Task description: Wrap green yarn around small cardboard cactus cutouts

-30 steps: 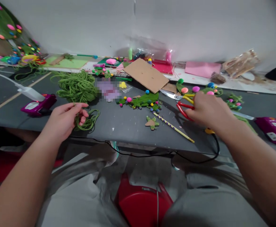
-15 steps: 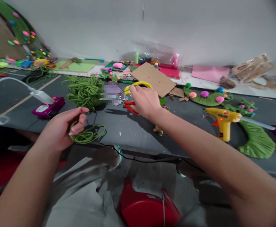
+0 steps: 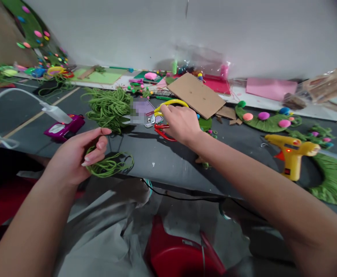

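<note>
Head view: scissors [image 3: 149, 120] sit within the right fingers [image 3: 168, 115].

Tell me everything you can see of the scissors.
The scissors have one yellow and one red handle loop, plastic-looking, and silvery, metal-looking blades with a round pivot. The right hand grips the handles, which stand apart. The blades point left toward the green yarn pile; pixelation hides part of them, and whether they touch it is unclear.
</note>
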Available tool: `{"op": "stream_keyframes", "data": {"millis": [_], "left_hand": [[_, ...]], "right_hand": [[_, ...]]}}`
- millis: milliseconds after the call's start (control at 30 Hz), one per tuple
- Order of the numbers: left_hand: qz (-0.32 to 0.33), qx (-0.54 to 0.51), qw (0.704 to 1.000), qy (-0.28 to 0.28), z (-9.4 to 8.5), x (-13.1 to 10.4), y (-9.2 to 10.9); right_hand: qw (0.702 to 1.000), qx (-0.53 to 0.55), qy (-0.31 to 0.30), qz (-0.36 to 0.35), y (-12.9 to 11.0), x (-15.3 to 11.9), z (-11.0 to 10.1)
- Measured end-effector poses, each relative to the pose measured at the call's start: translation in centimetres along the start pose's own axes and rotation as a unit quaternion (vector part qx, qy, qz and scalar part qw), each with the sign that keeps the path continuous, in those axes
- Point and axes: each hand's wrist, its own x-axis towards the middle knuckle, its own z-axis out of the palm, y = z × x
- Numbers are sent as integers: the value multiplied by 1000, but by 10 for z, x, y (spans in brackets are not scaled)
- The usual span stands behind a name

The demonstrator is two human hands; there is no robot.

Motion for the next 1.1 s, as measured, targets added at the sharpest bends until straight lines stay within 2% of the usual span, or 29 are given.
{"op": "stream_keyframes", "data": {"millis": [367, 600, 867, 1100], "left_hand": [[10, 9, 1000, 5, 5, -2, 2], [22, 24, 999, -11, -1, -1, 0], [21, 16, 1000, -3, 7, -3, 2], [33, 93, 994, -39, -2, -2, -4]], "right_hand": [[1000, 7, 4, 3, -8, 21, 1], [999, 22, -20, 25, -9, 27, 3], [999, 9, -31, 29, -4, 24, 2], [1000, 16, -17, 10, 5, 9, -5]]}}
